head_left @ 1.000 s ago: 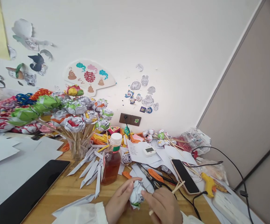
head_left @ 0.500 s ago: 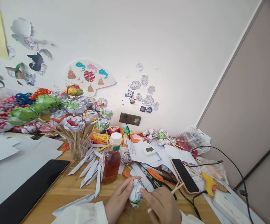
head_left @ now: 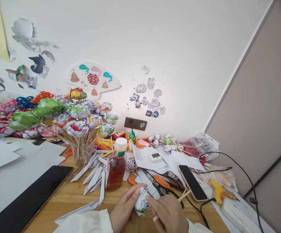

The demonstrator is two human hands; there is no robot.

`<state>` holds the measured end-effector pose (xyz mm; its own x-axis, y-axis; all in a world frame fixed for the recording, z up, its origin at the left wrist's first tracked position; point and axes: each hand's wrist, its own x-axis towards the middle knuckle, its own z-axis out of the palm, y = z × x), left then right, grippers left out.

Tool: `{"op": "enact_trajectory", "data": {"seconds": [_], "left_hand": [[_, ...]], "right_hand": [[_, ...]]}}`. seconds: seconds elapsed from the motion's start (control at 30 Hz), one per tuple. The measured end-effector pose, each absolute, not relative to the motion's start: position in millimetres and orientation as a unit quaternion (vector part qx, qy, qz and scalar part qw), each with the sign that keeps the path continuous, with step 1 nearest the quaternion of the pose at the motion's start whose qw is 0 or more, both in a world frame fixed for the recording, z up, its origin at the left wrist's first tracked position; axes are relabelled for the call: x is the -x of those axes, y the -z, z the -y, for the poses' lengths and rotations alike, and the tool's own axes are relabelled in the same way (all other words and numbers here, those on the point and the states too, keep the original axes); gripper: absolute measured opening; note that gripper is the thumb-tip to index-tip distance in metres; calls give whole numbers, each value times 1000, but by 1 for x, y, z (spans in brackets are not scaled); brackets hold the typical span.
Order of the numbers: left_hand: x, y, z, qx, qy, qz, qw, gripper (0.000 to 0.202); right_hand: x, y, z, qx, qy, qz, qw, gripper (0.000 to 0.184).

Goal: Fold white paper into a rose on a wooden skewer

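At the bottom centre my left hand (head_left: 124, 207) curls its fingers around a white folded paper flower (head_left: 142, 201) with a bit of green at its base. My right hand (head_left: 170, 214) is closed just to the right of it, fingertips pressing on the flower while it grips a thin wooden stick (head_left: 182, 196) that points up and to the right. Both hands hover low over the wooden table (head_left: 67, 199). White sleeves cover both wrists.
A bottle of amber liquid (head_left: 116, 168) stands just behind my hands. A glass jar of paper flowers on sticks (head_left: 81, 129) is at left, folded paper strips (head_left: 94, 176) beside it. Scissors (head_left: 158, 186), a phone (head_left: 192, 183), a yellow glue gun (head_left: 216, 192) and cables lie right. A dark tablet (head_left: 28, 197) lies left.
My right hand has shifted slightly left and down, drawing the stick with it. The left hand and flower have barely moved.
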<state>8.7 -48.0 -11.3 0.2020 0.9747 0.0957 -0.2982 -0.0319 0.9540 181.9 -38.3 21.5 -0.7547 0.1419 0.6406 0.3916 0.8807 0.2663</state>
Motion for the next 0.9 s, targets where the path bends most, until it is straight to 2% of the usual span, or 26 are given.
{"op": "enact_trajectory", "data": {"seconds": [0.3, 0.6, 0.77, 0.9], "left_hand": [[-10, 1, 55, -531, -490, -411, 557, 50], [-10, -1, 58, -574, -462, -425, 527, 53], [-11, -2, 57, -586, -465, -413, 519, 47], [-11, -1, 57, -588, -467, -403, 523, 44]], "right_hand": [[-177, -23, 41, 179, 212, 895, 349, 21], [-180, -22, 41, 227, 115, 909, 329, 30], [-178, -28, 43, 218, 72, 919, 321, 35], [-175, -32, 43, 203, 99, 923, 313, 35]]}}
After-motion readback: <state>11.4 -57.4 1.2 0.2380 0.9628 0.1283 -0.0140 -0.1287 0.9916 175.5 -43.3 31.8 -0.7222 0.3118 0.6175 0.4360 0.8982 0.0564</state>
